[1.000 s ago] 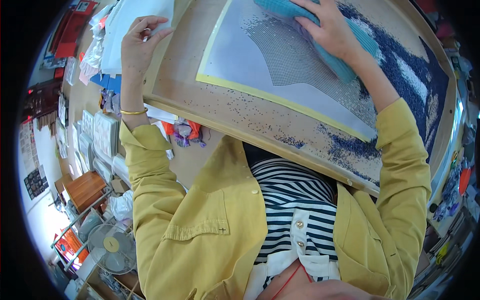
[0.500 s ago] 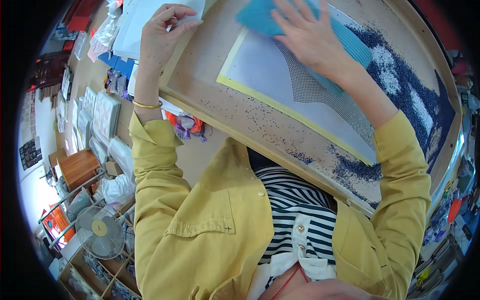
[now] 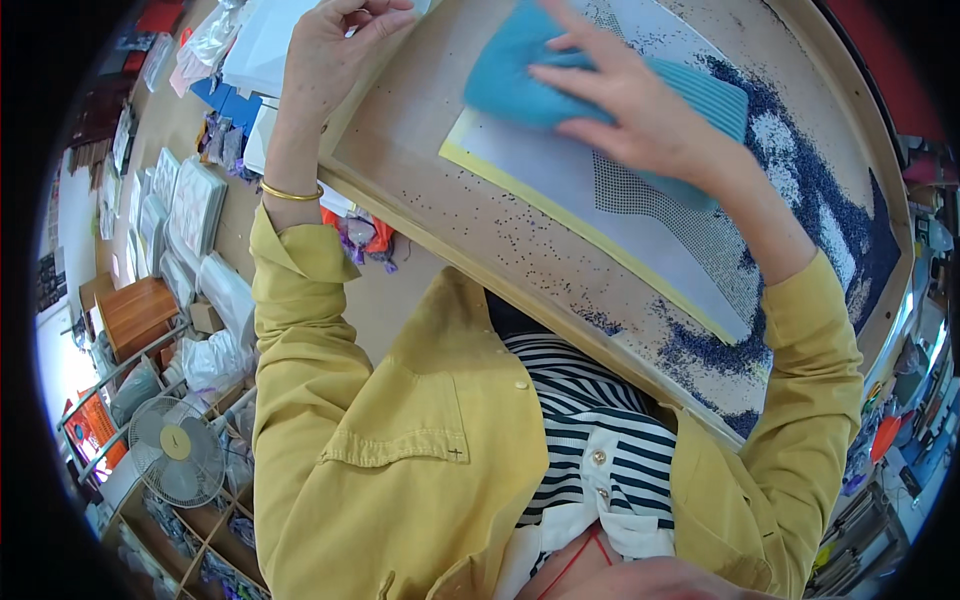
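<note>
My right hand (image 3: 630,105) lies on a teal ribbed cloth (image 3: 515,75), its fingers spread and a little blurred. Beneath the cloth is a white sheet (image 3: 540,155) with yellow edging and a fine grid of dark dots (image 3: 660,210); the cloth hides part of that grid. Up at the left rim of a shallow wooden tray (image 3: 480,245), my left hand (image 3: 350,35) has its fingers curled in toward the thumb. The top edge of the picture cuts off some of its fingers, and whatever they may hold cannot be made out.
Dark blue beads (image 3: 700,345) lie scattered in the tray, heaped thickest along its right side among white patches (image 3: 780,150). White stacked packs (image 3: 195,210), an electric fan (image 3: 177,450) and a divided wooden box (image 3: 195,555) stand to the left.
My right hand and the cloth have slid nearer to me over the sheet, uncovering some dotted grid at the far side. The left hand sits slightly higher in the picture.
</note>
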Demonstrator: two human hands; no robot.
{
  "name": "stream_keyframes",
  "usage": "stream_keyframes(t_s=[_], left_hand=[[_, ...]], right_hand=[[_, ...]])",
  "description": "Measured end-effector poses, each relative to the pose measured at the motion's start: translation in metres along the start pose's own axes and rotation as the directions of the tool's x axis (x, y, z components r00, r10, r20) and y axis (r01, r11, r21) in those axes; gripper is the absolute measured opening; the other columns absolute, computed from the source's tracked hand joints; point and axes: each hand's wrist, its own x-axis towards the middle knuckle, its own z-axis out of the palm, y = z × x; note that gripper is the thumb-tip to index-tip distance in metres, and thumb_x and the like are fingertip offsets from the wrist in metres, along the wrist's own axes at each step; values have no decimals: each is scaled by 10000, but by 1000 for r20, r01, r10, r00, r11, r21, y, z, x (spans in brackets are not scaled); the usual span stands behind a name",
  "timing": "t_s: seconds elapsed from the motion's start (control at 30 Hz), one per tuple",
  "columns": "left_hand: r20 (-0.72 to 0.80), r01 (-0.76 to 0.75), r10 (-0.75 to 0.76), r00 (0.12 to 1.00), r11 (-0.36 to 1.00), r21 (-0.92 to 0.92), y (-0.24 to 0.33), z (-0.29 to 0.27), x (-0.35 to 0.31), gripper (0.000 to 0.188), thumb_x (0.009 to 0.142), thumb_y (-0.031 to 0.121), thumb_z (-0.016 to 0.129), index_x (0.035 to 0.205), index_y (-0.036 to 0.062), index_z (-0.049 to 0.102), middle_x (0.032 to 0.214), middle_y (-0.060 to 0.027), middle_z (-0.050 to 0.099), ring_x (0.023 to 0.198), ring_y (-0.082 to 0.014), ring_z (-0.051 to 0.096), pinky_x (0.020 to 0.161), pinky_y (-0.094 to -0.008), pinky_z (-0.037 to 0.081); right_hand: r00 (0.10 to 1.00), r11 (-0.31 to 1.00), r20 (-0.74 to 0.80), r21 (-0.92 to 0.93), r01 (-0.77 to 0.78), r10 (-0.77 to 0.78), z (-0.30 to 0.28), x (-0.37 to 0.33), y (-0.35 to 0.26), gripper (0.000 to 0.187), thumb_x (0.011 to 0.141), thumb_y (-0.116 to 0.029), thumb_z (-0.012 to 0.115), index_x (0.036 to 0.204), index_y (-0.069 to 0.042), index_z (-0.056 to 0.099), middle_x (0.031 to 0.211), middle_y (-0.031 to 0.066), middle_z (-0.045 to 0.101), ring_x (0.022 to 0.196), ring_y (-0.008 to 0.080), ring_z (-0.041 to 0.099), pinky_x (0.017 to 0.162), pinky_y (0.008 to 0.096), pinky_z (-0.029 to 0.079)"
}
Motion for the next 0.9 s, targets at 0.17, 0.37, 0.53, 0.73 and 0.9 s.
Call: stream_keyframes(t_s=[0.17, 0.37, 0.53, 0.73, 0.9], left_hand=[[25, -13, 12, 1000, 999, 37, 1, 5, 4, 102, 784, 7, 746, 878, 13, 706, 889, -3, 609, 719, -107, 472, 677, -207, 383], [44, -145, 141, 989, 980, 133, 1, 5, 7, 66, 807, 10, 729, 865, 34, 711, 885, -4, 608, 725, -106, 470, 677, -212, 385], [58, -195, 188, 981, 963, 183, -4, -2, 6, 91, 813, 59, 748, 902, 67, 732, 893, -5, 606, 723, -108, 465, 674, -216, 384], [36, -180, 177, 984, 957, 229, 6, 3, -6, 135, 806, 100, 808, 905, 56, 727, 1007, 60, 622, 817, -89, 458, 746, -214, 399], [12, -181, 183, 983, 958, 224, 15, 3, -6, 131, 768, 73, 815, 839, 55, 706, 941, 60, 596, 785, -99, 444, 723, -215, 402]], right_hand=[[993, 876, -119, -477, -76, 21, 17, 41, 6, 375, 897, -124, 655, 1208, 67, 566, 1656, 190, 127, 1451, 381, 300, 1063, 599, 385], [757, 757, 88, -183, -627, 648, -6, 43, 61, 370, 925, -179, 611, 1200, 61, 556, 1662, 163, 132, 1495, 384, 210, 1046, 655, 364], [906, 843, -50, -347, -410, 420, -1, 39, 38, 353, 915, -168, 623, 1189, 51, 576, 1657, 186, 140, 1478, 422, 227, 1066, 624, 355], [940, 769, -226, -542, -339, 255, -5, 39, 37, 337, 898, -150, 638, 1179, 33, 601, 1648, 211, 157, 1446, 453, 269, 1084, 575, 355], [879, 658, -369, -586, -473, 303, -14, 28, 96, 336, 865, -120, 661, 1178, -4, 627, 1633, 230, 193, 1383, 453, 363, 1078, 491, 386]])
